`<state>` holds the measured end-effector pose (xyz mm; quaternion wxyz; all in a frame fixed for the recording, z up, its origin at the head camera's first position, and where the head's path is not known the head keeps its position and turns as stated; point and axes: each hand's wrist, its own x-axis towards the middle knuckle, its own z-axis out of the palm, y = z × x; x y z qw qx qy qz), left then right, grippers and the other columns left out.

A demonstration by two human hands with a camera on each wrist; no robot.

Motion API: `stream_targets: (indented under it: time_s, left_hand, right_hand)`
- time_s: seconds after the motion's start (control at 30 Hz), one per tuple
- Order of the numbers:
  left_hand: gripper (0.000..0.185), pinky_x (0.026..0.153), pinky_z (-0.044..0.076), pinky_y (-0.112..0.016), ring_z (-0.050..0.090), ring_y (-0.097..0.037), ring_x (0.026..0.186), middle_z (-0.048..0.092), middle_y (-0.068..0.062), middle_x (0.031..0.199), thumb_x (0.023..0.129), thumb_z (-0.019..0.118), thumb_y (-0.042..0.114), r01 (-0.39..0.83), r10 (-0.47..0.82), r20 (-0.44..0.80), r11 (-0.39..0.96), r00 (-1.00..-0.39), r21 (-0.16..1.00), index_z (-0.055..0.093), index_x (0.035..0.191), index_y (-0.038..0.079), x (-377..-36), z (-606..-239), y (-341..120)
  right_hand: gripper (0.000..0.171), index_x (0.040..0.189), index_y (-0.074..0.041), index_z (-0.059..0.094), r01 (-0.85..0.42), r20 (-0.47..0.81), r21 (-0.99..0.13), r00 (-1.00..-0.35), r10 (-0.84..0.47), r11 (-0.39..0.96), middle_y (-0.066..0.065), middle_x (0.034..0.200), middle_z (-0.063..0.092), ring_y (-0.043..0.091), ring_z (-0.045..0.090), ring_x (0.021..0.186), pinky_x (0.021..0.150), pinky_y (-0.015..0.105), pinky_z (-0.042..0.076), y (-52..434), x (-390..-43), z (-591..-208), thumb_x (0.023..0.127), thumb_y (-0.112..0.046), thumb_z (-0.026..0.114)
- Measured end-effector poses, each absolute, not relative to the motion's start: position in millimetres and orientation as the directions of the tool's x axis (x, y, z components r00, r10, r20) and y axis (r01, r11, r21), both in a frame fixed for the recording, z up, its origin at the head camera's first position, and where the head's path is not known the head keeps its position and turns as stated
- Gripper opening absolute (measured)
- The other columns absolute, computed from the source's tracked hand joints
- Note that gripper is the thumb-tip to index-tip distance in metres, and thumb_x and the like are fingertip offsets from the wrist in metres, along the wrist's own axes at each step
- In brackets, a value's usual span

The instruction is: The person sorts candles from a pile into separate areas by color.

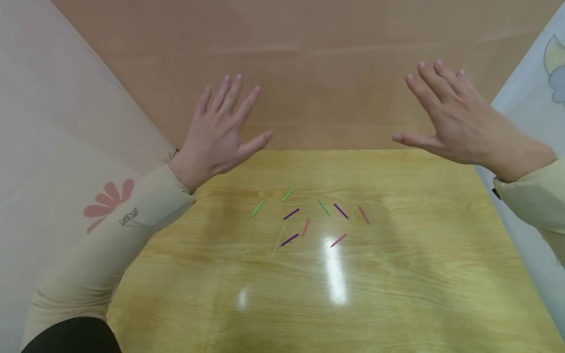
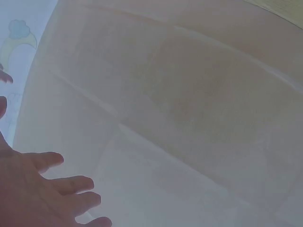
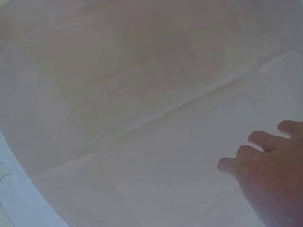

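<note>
Both hands are raised above the wooden table [image 1: 397, 294] with fingers spread and straight, holding nothing. My left hand [image 1: 218, 130] hovers at the upper left, my right hand [image 1: 454, 117] at the upper right. Between and below them, several small coloured sticks lie scattered on the table: green ones [image 1: 257, 208], purple ones [image 1: 291, 214], pink ones [image 1: 364, 214] and a pale one [image 1: 279, 240]. In the left wrist view my left hand's fingers [image 2: 71, 184] show against a plain panel. The right wrist view shows my right hand's fingers [image 3: 265, 142] the same way.
A tan panel [image 1: 309, 73] stands behind the table. A pale panel with a pink flower print [image 1: 108, 201] closes the left side, and a light panel with a printed picture [image 1: 553, 68] closes the right. Light glares on the table [image 1: 335, 269].
</note>
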<state>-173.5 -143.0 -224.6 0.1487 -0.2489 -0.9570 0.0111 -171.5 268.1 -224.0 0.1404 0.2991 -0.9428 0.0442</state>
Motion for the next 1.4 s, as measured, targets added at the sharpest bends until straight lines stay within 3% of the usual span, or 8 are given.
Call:
stream_targets:
  time_s: [0.23,0.37,0.6,0.87,1.0,1.13,1.27,1.4]
  left_hand:
    - [0.08,0.119,0.007,-0.055,0.009,-0.032,0.15,0.011,-0.016,0.161,0.093,0.037,0.066,0.476,0.468,0.313,0.878,-0.827,-0.054,0.019,0.155,0.02,-166,-226,-146]
    - [0.079,0.12,0.006,-0.053,0.009,-0.031,0.15,0.012,-0.015,0.162,0.093,0.039,0.065,0.475,0.453,0.338,0.88,-0.825,-0.018,0.02,0.155,0.021,-161,-231,-149]
    - [0.077,0.12,0.006,-0.051,0.009,-0.029,0.151,0.013,-0.013,0.162,0.094,0.039,0.063,0.459,0.414,0.331,0.886,-0.848,0.067,0.021,0.155,0.021,-149,-252,-152]
    - [0.077,0.118,0.013,-0.053,0.014,-0.03,0.15,0.016,-0.014,0.161,0.094,0.038,0.063,0.441,0.381,0.321,0.887,-0.867,0.138,0.022,0.155,0.02,-141,-287,-154]
    - [0.077,0.117,0.016,-0.055,0.013,-0.029,0.15,0.016,-0.013,0.162,0.094,0.039,0.063,0.412,0.342,0.282,0.878,-0.896,0.244,0.022,0.155,0.019,-137,-307,-156]
    - [0.075,0.112,0.021,-0.06,0.023,-0.036,0.146,0.023,-0.015,0.159,0.094,0.044,0.058,0.37,0.284,0.26,0.84,-0.923,0.396,0.029,0.151,0.012,-132,-331,-155]
    - [0.069,0.109,0.029,-0.058,0.034,-0.037,0.137,0.034,-0.018,0.15,0.096,0.048,0.051,0.321,0.209,0.26,0.78,-0.943,0.537,0.037,0.146,0.006,-127,-355,-155]
    - [0.058,0.1,0.04,-0.048,0.043,-0.032,0.123,0.043,-0.018,0.137,0.098,0.052,0.04,0.265,0.142,0.237,0.713,-0.961,0.649,0.044,0.14,0.002,-121,-378,-155]
  right_hand:
    - [0.092,0.152,0.001,0.019,-0.603,0.371,-0.019,-0.744,-0.555,0.797,0.029,0.156,0.018,0.046,0.011,0.146,0.114,0.064,0.009,266,-165,-223,0.091,-0.056,0.057]
    - [0.09,0.152,0.0,0.019,-0.601,0.381,-0.073,-0.754,-0.535,0.796,0.028,0.157,0.018,0.045,0.01,0.147,0.117,0.06,0.007,263,-161,-222,0.091,-0.053,0.057]
    - [0.093,0.151,0.001,0.025,-0.618,0.457,-0.198,-0.745,-0.487,0.76,0.028,0.155,0.022,0.044,0.011,0.147,0.12,0.053,0.008,259,-152,-237,0.09,-0.065,0.05]
    - [0.085,0.153,-0.002,0.02,-0.515,0.386,-0.378,-0.843,-0.374,0.77,0.023,0.158,0.019,0.039,0.007,0.149,0.12,0.053,0.007,263,-140,-277,0.091,-0.04,0.064]
    - [0.079,0.148,0.001,0.031,-0.545,0.452,-0.415,-0.819,-0.354,0.729,0.026,0.153,0.028,0.047,0.018,0.143,0.116,0.057,0.015,259,-136,-303,0.091,-0.042,0.064]
    - [0.068,0.142,0.004,0.039,-0.506,0.447,-0.492,-0.845,-0.294,0.708,0.029,0.143,0.038,0.05,0.031,0.127,0.1,0.06,0.026,254,-129,-329,0.089,-0.027,0.068]
    - [0.058,0.138,0.004,0.044,-0.404,0.361,-0.596,-0.907,-0.218,0.694,0.027,0.134,0.043,0.042,0.04,0.113,0.092,0.042,0.033,250,-119,-355,0.088,-0.012,0.067]
    - [0.046,0.133,0.004,0.049,-0.298,0.284,-0.67,-0.949,-0.136,0.68,0.024,0.126,0.049,0.03,0.046,0.102,0.083,0.022,0.033,247,-112,-379,0.093,-0.014,0.062]
